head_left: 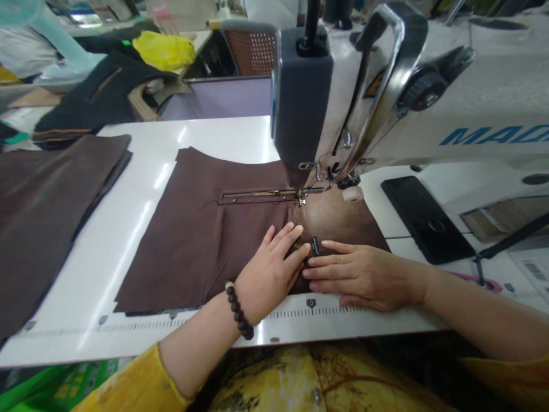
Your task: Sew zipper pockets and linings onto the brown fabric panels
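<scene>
Hands flat on a brown fabric panel (pixel 201 240), a small black label (pixel 315 245) between their fingertips.
Left hand (pixel 270 269) and right hand (pixel 360 274) both lie released, fingers straight, gripping nothing, pressing the panel to the counter (pixel 128 189). The label sits just where the fingertips meet. Beyond it, away from the person, the zipper (pixel 257 194) runs left to right and ends under the presser foot (pixel 319 186); the right hand is nearer the foot.

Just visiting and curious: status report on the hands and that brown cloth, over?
Left hand and right hand flat, open, pressing brown cloth. Zipper end at presser foot. Black label between fingertips. Phone aside.
</scene>
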`<control>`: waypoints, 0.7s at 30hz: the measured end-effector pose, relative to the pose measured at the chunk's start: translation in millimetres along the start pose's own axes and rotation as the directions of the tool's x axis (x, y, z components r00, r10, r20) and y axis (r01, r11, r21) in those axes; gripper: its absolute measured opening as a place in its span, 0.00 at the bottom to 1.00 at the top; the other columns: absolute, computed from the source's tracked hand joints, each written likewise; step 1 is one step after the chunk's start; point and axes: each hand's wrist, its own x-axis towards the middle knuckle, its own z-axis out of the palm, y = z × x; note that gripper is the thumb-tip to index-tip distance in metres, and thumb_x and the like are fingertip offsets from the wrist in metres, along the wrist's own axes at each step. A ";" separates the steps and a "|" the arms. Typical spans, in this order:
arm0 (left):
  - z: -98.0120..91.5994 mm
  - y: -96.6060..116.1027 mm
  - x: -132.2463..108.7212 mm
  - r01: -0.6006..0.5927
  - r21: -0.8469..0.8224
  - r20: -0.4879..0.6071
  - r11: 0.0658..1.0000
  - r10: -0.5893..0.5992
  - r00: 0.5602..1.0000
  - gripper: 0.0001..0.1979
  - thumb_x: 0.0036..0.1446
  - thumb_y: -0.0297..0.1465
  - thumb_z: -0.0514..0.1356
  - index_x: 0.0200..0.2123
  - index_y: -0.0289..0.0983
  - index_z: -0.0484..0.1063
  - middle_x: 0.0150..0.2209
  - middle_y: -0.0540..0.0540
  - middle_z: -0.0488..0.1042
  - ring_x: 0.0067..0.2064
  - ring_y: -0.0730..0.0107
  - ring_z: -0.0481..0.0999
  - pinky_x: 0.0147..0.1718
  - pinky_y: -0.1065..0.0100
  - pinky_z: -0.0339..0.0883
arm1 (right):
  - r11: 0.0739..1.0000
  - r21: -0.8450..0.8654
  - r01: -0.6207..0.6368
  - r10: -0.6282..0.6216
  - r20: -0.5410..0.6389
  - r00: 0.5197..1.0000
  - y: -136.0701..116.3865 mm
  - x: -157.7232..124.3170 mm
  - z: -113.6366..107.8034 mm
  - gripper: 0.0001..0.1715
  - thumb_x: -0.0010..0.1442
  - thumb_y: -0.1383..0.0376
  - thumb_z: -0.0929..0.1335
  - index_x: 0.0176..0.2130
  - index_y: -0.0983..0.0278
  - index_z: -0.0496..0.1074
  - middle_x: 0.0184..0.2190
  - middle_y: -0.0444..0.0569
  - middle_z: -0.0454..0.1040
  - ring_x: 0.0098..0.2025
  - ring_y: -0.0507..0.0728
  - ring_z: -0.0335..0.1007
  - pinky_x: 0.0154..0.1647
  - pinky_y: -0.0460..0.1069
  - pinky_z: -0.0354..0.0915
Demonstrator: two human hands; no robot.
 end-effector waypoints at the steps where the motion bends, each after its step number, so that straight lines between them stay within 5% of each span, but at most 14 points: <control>1: 0.0 0.0 0.0 0.001 -0.002 0.000 1.000 -0.001 1.000 0.15 0.57 0.24 0.51 0.48 0.33 0.65 0.55 0.36 0.59 0.59 0.52 0.54 0.54 0.46 0.51 | 1.000 0.002 -0.001 0.001 -0.002 1.000 0.5 -0.2 0.3 0.22 0.63 0.63 0.57 0.56 0.67 0.57 0.58 0.48 0.56 0.60 0.50 0.44 0.62 0.54 0.31; 18: -0.7 1.0 0.0 -0.001 -0.002 -0.010 1.000 0.001 1.000 0.15 0.57 0.23 0.50 0.47 0.32 0.65 0.54 0.35 0.59 0.58 0.51 0.54 0.53 0.45 0.53 | 1.000 0.011 -0.008 0.008 0.040 0.999 0.8 0.9 0.2 0.23 0.63 0.63 0.56 0.56 0.69 0.56 0.58 0.48 0.54 0.61 0.51 0.42 0.62 0.56 0.32; 21: -0.8 1.2 0.2 0.008 0.001 -0.003 1.000 -0.008 1.000 0.16 0.57 0.23 0.50 0.48 0.33 0.65 0.55 0.35 0.59 0.58 0.52 0.54 0.53 0.46 0.52 | 0.997 -0.074 -0.014 0.009 -0.064 0.998 -0.4 -1.9 1.0 0.22 0.62 0.67 0.56 0.55 0.72 0.57 0.58 0.52 0.55 0.61 0.53 0.43 0.61 0.57 0.39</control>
